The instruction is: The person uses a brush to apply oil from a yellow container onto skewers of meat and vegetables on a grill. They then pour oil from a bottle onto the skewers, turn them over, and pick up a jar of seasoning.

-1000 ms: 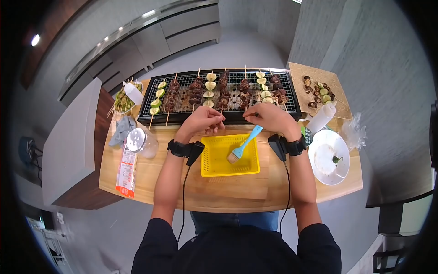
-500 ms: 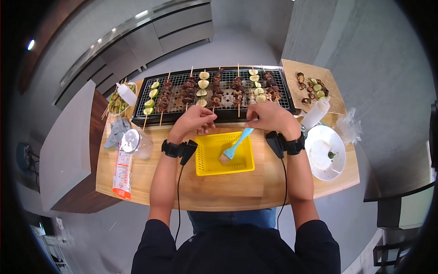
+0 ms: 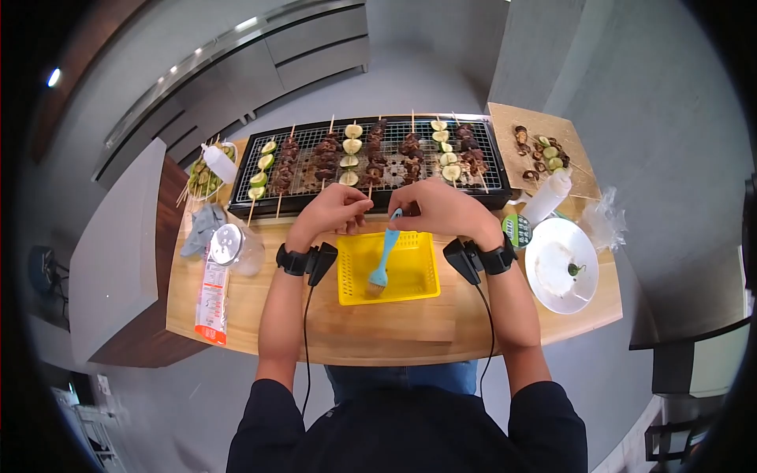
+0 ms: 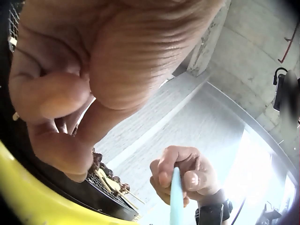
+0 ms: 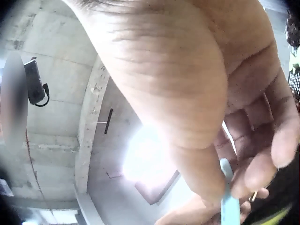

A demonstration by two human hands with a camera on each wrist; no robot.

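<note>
Fingers of my left hand (image 3: 335,211) pinch the lower stick end of a meat skewer (image 3: 375,158) at the grill's front edge; the contact is partly hidden. My right hand (image 3: 441,206) grips the light blue handle of a basting brush (image 3: 385,256) between thumb and fingers. Its bristles point down into the yellow basket (image 3: 433,276). In the left wrist view the left hand's (image 4: 89,84) fingers are curled, with the right hand (image 4: 183,173) and the blue handle (image 4: 176,199) beyond. The right wrist view shows the handle (image 5: 229,206) against the right thumb and fingers.
Meat and vegetable skewers lie across the black grill (image 3: 315,199). At right are a board (image 3: 505,118), a white bottle (image 3: 547,197) and a white bowl (image 3: 552,296). At left stand a jar (image 3: 247,254), another bottle (image 3: 219,163), a grey cloth (image 3: 203,227) and a packet (image 3: 213,303).
My right hand has moved left, closer to my left hand. The brush has swung more upright, its bristles shifting left over the basket. My left hand stays by the same skewer.
</note>
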